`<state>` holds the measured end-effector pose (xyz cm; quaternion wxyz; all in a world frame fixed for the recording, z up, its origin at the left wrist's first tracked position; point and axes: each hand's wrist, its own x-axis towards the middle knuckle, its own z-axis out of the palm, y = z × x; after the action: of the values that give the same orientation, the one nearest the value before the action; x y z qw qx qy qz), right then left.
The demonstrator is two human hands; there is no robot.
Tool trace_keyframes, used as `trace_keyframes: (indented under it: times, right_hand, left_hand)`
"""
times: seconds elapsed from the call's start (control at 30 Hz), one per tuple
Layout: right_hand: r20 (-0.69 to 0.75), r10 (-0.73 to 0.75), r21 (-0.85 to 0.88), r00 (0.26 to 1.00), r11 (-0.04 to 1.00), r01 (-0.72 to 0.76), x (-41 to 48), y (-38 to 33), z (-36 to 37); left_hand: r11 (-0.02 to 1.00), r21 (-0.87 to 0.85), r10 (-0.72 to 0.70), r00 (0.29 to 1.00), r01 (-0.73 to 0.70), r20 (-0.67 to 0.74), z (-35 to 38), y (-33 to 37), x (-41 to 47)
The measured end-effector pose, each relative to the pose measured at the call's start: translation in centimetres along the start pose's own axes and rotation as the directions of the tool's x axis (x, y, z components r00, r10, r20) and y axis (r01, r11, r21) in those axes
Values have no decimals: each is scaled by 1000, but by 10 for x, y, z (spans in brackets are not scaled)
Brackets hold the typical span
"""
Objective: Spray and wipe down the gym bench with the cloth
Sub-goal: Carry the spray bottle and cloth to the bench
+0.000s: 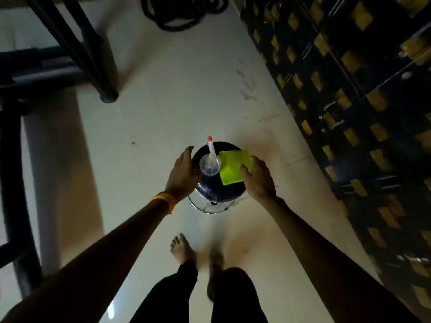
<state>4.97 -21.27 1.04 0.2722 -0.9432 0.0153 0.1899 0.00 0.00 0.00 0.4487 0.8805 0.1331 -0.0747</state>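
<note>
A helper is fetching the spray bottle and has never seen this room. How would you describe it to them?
On the pale tiled floor stands a small round black stool. On its seat, left of a folded yellow-green cloth, stands the spray bottle: clear, with a white nozzle tipped red, the only see-through thing there.

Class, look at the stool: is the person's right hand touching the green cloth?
Touching. The head view shows the right hand, thumb lying on the green cloth, fingers curled over its right edge.
</note>
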Motion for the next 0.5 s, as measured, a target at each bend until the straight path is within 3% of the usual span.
trace_keyframes:
  times: [0.13, 0.3, 0.5]
  right_hand:
    - [70, 151, 74, 986, 985, -156, 64, 34, 34]
    - [163, 312, 144, 936, 931, -335, 132, 87, 86]
    - [159, 376, 104, 913, 913, -394, 177, 128, 117]
  left_hand:
    - [995, -49, -83, 997, 83, 5, 32, -26, 45]
    - [985, -171, -30, 999, 34, 31, 83, -53, 89]
    - [976, -213, 16, 989, -48, -148, 132, -70, 122]
